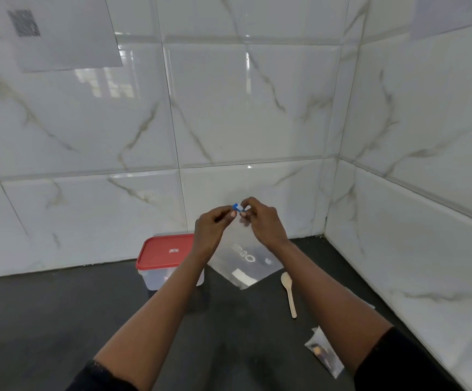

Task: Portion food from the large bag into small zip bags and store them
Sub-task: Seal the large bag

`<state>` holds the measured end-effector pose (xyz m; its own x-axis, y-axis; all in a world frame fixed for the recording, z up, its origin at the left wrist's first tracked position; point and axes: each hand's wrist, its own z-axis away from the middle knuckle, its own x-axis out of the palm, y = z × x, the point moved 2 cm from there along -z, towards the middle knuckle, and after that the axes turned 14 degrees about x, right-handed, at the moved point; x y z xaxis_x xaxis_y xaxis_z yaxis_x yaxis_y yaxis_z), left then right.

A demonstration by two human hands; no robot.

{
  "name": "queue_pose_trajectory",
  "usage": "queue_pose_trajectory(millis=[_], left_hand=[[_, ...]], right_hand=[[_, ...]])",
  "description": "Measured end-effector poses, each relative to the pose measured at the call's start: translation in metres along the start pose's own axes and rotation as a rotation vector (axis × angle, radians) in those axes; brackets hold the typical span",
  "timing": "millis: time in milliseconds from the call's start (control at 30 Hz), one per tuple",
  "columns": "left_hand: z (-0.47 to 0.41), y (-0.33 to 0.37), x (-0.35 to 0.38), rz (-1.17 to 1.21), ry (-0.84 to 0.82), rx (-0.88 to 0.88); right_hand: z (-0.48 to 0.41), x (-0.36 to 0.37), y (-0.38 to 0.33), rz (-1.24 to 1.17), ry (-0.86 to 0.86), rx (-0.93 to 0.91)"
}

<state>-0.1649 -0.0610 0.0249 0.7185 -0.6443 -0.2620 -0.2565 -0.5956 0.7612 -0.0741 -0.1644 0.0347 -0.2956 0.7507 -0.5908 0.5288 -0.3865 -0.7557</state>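
A clear zip bag (pixel 244 259) with a blue slider at its top hangs in the air in front of the tiled wall. My left hand (pixel 211 230) pinches the bag's top edge just left of the slider. My right hand (pixel 263 222) pinches the top at the slider from the right. The bag looks nearly empty, with printed letters and a white patch showing on it. A small filled zip bag (pixel 323 352) with dark contents lies flat on the counter at the lower right, below my right forearm.
A clear plastic container with a red lid (pixel 164 253) stands on the dark counter (pixel 60 320) against the back wall, partly behind my left wrist. A wooden spoon (pixel 289 293) lies on the counter to the right. Tiled walls meet in a corner at the right.
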Motion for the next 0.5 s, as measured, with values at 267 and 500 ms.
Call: queue_pose_trajectory(millis=[267,500], left_hand=[[-0.01,0.017,0.004,0.175,0.209,0.008],[-0.009,0.023,0.005,0.477,0.207,-0.192]], right_hand=[[-0.01,-0.021,-0.016,-0.027,-0.078,-0.047],[-0.01,-0.028,-0.026,0.014,-0.076,-0.051]])
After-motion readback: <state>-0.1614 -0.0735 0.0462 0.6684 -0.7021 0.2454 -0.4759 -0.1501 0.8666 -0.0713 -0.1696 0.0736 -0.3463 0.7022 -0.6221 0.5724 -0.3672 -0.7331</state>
